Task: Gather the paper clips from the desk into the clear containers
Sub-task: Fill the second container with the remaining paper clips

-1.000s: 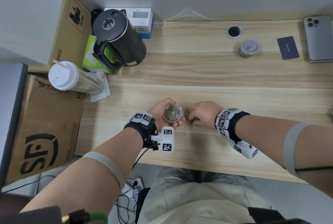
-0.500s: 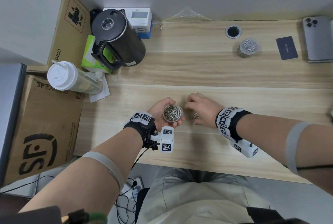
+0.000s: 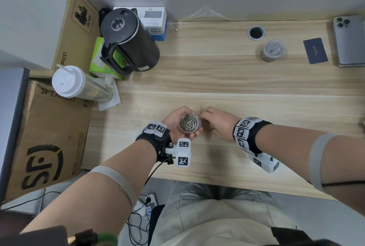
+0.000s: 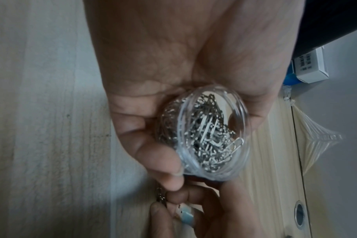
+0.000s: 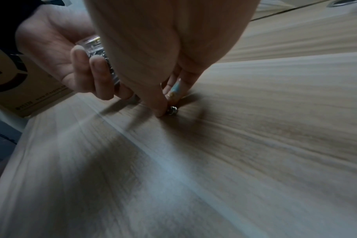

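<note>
1. At the centre of the head view, the left hand (image 3: 177, 122) grasps a clear container (image 3: 189, 123) full of silver paper clips, its open mouth facing the camera, held just above the wooden surface (image 3: 237, 87). The right hand (image 3: 219, 124) lies just right of the container, fingers curled down toward the surface; what they grip is hidden here. In the upper right stands a second clear container (image 3: 273, 50) of paper clips, well apart from both hands, beside a round cable hole (image 3: 256, 32), a dark blue card (image 3: 315, 50) and a phone (image 3: 349, 41). In the upper left stand a black kettle (image 3: 128, 38), a green tissue pack (image 3: 98, 62), a white box (image 3: 155, 18) and a white-lidded cup (image 3: 69, 81).

2. At the centre of the left wrist view, the left hand (image 4: 163, 80) wraps thumb and fingers round the clear container (image 4: 210, 135), tilted with its rim toward the lens; the paper clips (image 4: 212, 136) fill it in a tangled mass. At the lower edge, the right hand's fingers (image 4: 190, 198) pinch a small bunch of clips (image 4: 160, 195) at the surface (image 4: 41, 112).

3. At the upper centre of the right wrist view, the right hand (image 5: 163, 56) points downward, thumb and fingertips pinching a small cluster of paper clips (image 5: 172, 110) touching the surface (image 5: 255, 145). At the upper left, the left hand (image 5: 61, 56) holds the clear container (image 5: 96, 48), just beside the right hand.
</note>
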The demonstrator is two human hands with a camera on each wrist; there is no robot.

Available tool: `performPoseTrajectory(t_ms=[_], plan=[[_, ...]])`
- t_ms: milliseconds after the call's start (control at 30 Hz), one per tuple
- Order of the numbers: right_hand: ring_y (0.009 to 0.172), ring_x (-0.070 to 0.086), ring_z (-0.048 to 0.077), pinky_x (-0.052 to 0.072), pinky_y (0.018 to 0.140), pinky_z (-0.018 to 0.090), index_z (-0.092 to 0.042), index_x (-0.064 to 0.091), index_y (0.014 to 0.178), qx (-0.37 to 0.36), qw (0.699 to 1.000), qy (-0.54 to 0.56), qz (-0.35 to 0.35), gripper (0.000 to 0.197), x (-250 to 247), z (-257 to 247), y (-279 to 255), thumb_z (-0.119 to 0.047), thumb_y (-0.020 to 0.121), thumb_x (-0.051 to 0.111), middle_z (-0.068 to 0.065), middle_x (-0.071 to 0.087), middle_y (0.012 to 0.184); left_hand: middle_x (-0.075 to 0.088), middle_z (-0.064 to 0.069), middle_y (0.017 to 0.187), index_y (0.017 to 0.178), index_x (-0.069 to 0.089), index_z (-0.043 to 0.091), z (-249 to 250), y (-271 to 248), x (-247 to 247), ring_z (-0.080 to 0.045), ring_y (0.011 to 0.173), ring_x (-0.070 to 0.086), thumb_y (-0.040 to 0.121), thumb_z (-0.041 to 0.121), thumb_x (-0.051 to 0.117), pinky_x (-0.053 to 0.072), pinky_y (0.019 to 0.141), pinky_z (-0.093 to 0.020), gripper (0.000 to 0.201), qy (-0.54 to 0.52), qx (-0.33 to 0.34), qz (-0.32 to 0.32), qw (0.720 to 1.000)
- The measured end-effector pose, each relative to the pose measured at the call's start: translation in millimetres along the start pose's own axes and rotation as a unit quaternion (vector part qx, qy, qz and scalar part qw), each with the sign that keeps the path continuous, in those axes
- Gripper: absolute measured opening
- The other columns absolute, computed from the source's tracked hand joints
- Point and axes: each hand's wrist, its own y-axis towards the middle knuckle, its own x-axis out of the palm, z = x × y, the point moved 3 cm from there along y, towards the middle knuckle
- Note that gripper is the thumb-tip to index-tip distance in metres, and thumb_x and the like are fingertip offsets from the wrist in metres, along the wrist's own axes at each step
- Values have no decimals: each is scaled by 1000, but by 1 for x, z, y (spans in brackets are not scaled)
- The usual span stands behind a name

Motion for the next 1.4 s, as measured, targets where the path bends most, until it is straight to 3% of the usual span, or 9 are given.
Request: performPoseTrajectory(t_ms=[300, 433, 633, 700, 933, 1033, 1200, 1300, 1400], plan=[[83, 54, 16, 49, 77, 31, -14, 53, 118, 36, 997, 66, 36, 47, -9, 3, -8, 4, 75, 51, 5, 57, 105, 64, -20, 83, 89, 62, 2, 0, 2, 3, -26, 61, 61, 86, 36, 53, 44, 49, -24, 35, -4, 24, 10, 1000], [75, 60, 18, 53, 70, 30, -19, 52, 109, 89, 970, 188, 123, 41, -34, 9, -9, -1, 74, 64, -1, 60, 91, 61, -21, 83, 81, 60, 2, 1, 3, 6, -27, 59, 61, 87, 35, 53, 44, 49, -23, 34, -22, 31, 37, 999], [69, 59, 15, 54, 67, 31, -20, 51, 107, 44, 931, 312, 186, 45, -67, -20, -6, 3, 73, 68, -1, 59, 85, 59, -14, 79, 91, 61, 5, 8, 6, 25, -28, 63, 61, 85, 33, 54, 46, 45, -22, 30, -45, 33, 34, 998], [72, 61, 15, 55, 67, 31, -23, 51, 107, 33, 936, 300, 183, 47, -67, -31, -3, 4, 72, 67, -3, 60, 86, 59, -10, 80, 95, 63, 11, 10, 7, 32, -26, 65, 61, 86, 36, 53, 46, 44, -21, 29, -55, 36, 36, 997], [78, 62, 13, 55, 74, 32, -21, 57, 101, -13, 973, 153, 172, 32, -62, -46, -8, -8, 74, 69, -5, 62, 91, 47, 0, 55, 57, 52, 17, 17, 8, 54, -15, 47, 49, 98, 29, 46, 42, 45, -22, 43, -128, 129, 40, 983], [74, 63, 11, 54, 71, 28, -23, 58, 97, -5, 957, 176, 232, 23, -71, -37, -18, -13, 78, 65, -7, 64, 85, 62, -5, 68, 74, 67, 14, 15, 5, 54, -21, 59, 59, 93, 37, 51, 43, 45, -22, 33, -91, 85, 10, 992], [71, 62, 15, 54, 69, 32, -21, 61, 96, 60, 934, 186, 299, 16, -81, -10, -24, -16, 81, 60, -8, 64, 79, 61, -12, 83, 92, 60, 6, 11, -1, 51, -27, 67, 62, 83, 32, 53, 46, 45, -21, 28, -68, 44, -37, 996], [75, 66, 20, 55, 73, 34, -15, 65, 98, 150, 933, 277, 177, 12, -69, 2, -18, -18, 89, 57, -1, 66, 83, 61, -15, 88, 95, 60, 4, 10, -5, 54, -27, 67, 62, 81, 31, 55, 48, 45, -23, 32, -62, 42, -73, 994], [56, 60, 16, 49, 52, 27, -7, 66, 84, 191, 899, 393, 23, 24, -57, 0, -17, -25, 95, 54, 8, 65, 71, 59, -19, 92, 102, 59, 1, 11, -7, 58, -28, 66, 61, 85, 31, 51, 48, 45, -23, 35, -51, 42, -88, 994]])
